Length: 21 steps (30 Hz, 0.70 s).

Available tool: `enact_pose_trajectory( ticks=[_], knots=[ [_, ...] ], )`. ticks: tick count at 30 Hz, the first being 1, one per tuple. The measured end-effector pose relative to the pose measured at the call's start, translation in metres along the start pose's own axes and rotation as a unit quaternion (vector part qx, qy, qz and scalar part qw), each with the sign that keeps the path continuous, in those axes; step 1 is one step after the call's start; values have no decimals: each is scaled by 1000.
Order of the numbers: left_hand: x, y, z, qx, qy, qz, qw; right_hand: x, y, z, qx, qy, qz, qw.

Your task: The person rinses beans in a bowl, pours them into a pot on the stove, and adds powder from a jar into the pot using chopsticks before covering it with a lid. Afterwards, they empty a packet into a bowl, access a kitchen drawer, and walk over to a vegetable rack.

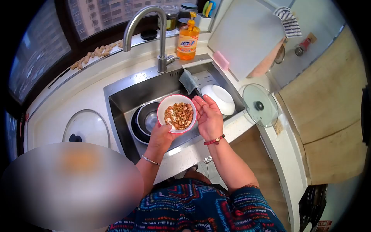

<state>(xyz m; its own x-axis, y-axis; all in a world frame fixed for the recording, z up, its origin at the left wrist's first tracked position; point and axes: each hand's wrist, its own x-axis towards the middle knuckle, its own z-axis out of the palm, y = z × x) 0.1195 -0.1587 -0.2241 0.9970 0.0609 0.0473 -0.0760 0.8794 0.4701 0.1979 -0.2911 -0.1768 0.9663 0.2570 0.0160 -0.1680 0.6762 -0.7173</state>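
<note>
A white bowl with a red rim (162, 106) is held over the steel sink (125, 98), with brown beans or nuts and some pale pieces (178, 116) inside. My left hand (160, 137) grips its lower left edge, the thumb over the rim. Palm up at the bowl's right side is my right hand (210, 118), its fingers stretched out beside the rim and nothing in the palm. Below the bowl, metal pots (147, 118) sit in the sink. A white bowl (218, 99) rests upside down at the sink's right.
A curved faucet (162, 46) rises behind the sink, with an orange soap bottle (187, 41) beside it. A grey cloth (188, 81) hangs over a divider. Glass lids lie left (87, 125) and right (266, 104). A blurred oval hides the lower left.
</note>
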Motion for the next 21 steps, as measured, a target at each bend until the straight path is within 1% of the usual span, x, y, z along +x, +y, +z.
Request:
enact_pose_trajectory(
  ticks=[3, 7, 8, 11, 12, 13, 16, 17, 19, 21],
  knots=[
    [-5, -6, 9, 35, -32, -21, 999, -13, -8, -17, 33, 34, -7, 999],
    [-6, -28, 29, 76, -61, -52, 994, -42, -40, -43, 88, 60, -19, 994],
    [-6, -36, 39, 85, -50, -66, 993, -52, -51, -53, 93, 72, -23, 993],
    [-14, -66, 82, 100, -107, -103, 984, -93, -80, -98, 92, 109, -62, 988],
    [-17, -79, 92, 112, -125, -125, 978, -110, -89, -118, 99, 106, -82, 986],
    [-21, -95, 104, 125, -145, -151, 970, -130, -102, -137, 106, 107, -105, 983],
    [-34, -158, 143, 145, -166, -218, 951, -204, -146, -190, 101, 185, -148, 966],
    [-42, -179, 159, 144, -172, -241, 944, -235, -163, -206, 101, 202, -183, 957],
    [-60, -227, 194, 137, -198, -305, 921, -301, -193, -233, 96, 288, -191, 933],
    [-88, -277, 239, 116, -204, -385, 893, -373, -227, -271, 113, 325, -222, 912]
  ],
)
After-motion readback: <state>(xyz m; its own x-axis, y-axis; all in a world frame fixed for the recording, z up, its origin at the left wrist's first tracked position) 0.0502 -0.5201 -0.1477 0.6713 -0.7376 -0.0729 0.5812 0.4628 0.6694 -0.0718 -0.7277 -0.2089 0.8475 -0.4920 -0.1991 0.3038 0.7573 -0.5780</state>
